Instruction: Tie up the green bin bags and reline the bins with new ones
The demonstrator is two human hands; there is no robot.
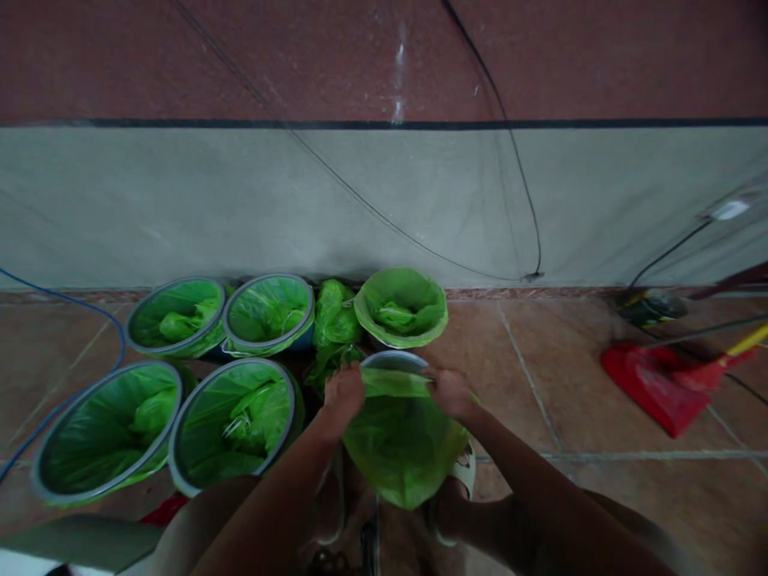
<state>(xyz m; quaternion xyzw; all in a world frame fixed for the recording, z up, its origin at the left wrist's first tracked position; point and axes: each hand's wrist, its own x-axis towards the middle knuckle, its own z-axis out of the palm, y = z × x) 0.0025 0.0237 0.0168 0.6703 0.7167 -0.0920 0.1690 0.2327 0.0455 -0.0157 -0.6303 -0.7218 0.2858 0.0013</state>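
Between my two hands a green plastic bag (408,432) is stretched, its mouth spread wide and its body hanging toward me. My left hand (345,394) grips the left side of the bag's edge, and my right hand (450,392) the right side. Just behind the bag shows the grey rim of a bucket (396,360), mostly covered by it. Beyond that stands a bucket lined with a green bag (402,308). A knotted green bag (336,312) lies left of it, near my left hand.
Several lined buckets (234,420) stand to the left, with bunched green plastic inside. A red dustpan (657,384) lies on the tiled floor at right. A blue cable (123,344) runs along the left, and black cables (522,176) hang on the wall (210,200).
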